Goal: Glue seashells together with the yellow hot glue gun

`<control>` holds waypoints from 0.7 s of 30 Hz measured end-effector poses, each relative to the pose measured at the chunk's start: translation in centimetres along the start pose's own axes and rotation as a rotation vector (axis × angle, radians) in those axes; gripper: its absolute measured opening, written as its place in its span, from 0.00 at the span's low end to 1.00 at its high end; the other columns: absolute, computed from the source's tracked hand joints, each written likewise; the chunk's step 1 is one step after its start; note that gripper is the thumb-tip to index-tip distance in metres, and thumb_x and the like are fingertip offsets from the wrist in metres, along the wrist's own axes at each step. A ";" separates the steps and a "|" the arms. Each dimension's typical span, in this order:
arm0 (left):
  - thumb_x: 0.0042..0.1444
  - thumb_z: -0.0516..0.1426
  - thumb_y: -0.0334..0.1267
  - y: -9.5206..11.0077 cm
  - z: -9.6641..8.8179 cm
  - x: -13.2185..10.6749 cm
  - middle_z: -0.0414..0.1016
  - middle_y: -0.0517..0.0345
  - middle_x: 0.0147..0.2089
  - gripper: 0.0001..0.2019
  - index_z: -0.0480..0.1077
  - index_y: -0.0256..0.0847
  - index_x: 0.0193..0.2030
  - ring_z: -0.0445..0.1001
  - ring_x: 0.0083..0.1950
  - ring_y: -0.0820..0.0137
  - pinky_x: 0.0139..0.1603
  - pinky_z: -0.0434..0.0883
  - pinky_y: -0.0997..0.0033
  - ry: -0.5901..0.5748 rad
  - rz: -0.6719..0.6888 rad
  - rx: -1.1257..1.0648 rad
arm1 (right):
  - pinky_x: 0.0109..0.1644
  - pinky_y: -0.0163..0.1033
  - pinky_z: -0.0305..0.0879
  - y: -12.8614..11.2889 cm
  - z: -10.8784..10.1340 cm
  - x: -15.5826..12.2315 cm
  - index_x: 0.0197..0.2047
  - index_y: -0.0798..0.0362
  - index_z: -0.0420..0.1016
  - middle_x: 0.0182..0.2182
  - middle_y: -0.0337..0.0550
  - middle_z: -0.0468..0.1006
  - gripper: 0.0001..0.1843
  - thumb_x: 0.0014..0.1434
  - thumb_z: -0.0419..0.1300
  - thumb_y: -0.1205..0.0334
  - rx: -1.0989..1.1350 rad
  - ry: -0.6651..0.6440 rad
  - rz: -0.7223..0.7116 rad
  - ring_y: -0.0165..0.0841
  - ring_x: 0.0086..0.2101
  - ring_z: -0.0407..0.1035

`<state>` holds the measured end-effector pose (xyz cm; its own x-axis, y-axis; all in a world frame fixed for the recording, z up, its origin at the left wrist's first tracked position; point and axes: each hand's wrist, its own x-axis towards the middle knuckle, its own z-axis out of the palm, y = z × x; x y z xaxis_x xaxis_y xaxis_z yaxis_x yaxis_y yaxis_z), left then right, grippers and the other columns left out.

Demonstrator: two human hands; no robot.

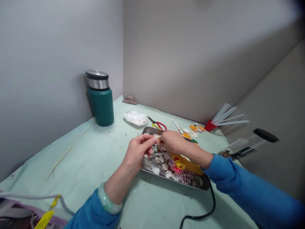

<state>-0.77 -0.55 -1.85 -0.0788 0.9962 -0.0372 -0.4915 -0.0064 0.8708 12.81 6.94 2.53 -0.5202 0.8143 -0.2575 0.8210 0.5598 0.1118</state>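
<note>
Both hands meet above the far left part of a metal tray that sits in the middle of the green-covered table. The left hand pinches a small shell narrowly between thumb and forefinger, lifted clear of the tray. The right hand comes in from the right with its fingers curled tight against the same shell. Its back faces the camera, so I cannot tell whether it grips that shell or a second piece.

The tray bed is covered with loose shells. A yellow hot-glue gun lies across its near right part, just under the right wrist, with its black cord trailing off the near edge. A red glow shows beside the gun, so it is probably switched on.

Further off stand a green flask at the far left, red-handled scissors behind the tray, and glue sticks at the far right.

The risks, as I judge them:
- The pinch is small, and a slip would drop the shell among the others, where it would be hard to pick out.
- The right forearm hangs close over the gun and could touch hot metal or glue.
- A sleeve could snag the cord and drag the gun and tray.
</note>
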 end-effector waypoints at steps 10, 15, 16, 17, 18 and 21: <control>0.45 0.65 0.38 0.0 0.0 -0.1 0.76 0.58 0.29 0.10 0.73 0.34 0.32 0.62 0.17 0.84 0.17 0.58 0.82 -0.014 0.010 -0.013 | 0.43 0.45 0.70 0.9 0.1 0.5 0.48 0.55 0.71 0.46 0.45 0.74 0.12 0.63 0.57 0.59 0.234 -0.011 -0.032 0.36 0.41 0.72; 0.45 0.65 0.38 0.3 0.3 -0.2 0.75 0.59 0.27 0.10 0.73 0.34 0.32 0.61 0.17 0.84 0.18 0.57 0.82 -0.001 -0.008 0.041 | 0.32 0.34 0.67 2.8 -1.5 -3.5 0.38 0.56 0.71 0.30 0.40 0.76 0.08 0.62 0.54 0.61 0.559 0.161 -0.119 0.30 0.30 0.70; 0.45 0.65 0.38 0.4 0.4 -0.3 0.74 0.60 0.26 0.10 0.73 0.34 0.32 0.61 0.17 0.84 0.18 0.57 0.82 -0.003 -0.013 0.060 | 0.31 0.33 0.66 2.9 -1.5 -4.6 0.39 0.56 0.70 0.31 0.41 0.76 0.08 0.62 0.53 0.61 0.624 0.190 -0.127 0.30 0.30 0.70; 0.45 0.65 0.38 0.4 0.5 -0.4 0.73 0.61 0.24 0.10 0.73 0.34 0.31 0.61 0.17 0.83 0.18 0.57 0.82 -0.010 -0.017 0.078 | 0.32 0.33 0.67 2.9 -1.3 -5.6 0.42 0.55 0.69 0.33 0.41 0.76 0.09 0.63 0.51 0.62 0.683 0.216 -0.134 0.29 0.30 0.70; 0.45 0.65 0.38 0.4 0.6 -0.5 0.72 0.61 0.23 0.09 0.73 0.34 0.31 0.61 0.17 0.83 0.18 0.57 0.81 -0.020 -0.020 0.096 | 0.33 0.33 0.67 2.8 -0.9 -6.5 0.43 0.54 0.69 0.34 0.40 0.75 0.09 0.63 0.51 0.62 0.779 0.249 -0.148 0.27 0.30 0.69; 0.45 0.65 0.37 0.3 0.9 -0.7 0.73 0.61 0.23 0.08 0.73 0.35 0.30 0.62 0.17 0.82 0.18 0.58 0.81 -0.065 -0.028 0.140 | 0.33 0.33 0.66 2.5 0.6 -8.2 0.38 0.52 0.73 0.26 0.35 0.72 0.06 0.58 0.60 0.59 1.466 0.244 -0.163 0.26 0.26 0.67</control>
<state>-0.05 -1.19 -1.16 -0.0078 0.9994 -0.0346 -0.3668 0.0293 0.9298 19.25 1.57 4.36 -0.5308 0.8475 0.0070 0.1747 0.1174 -0.9776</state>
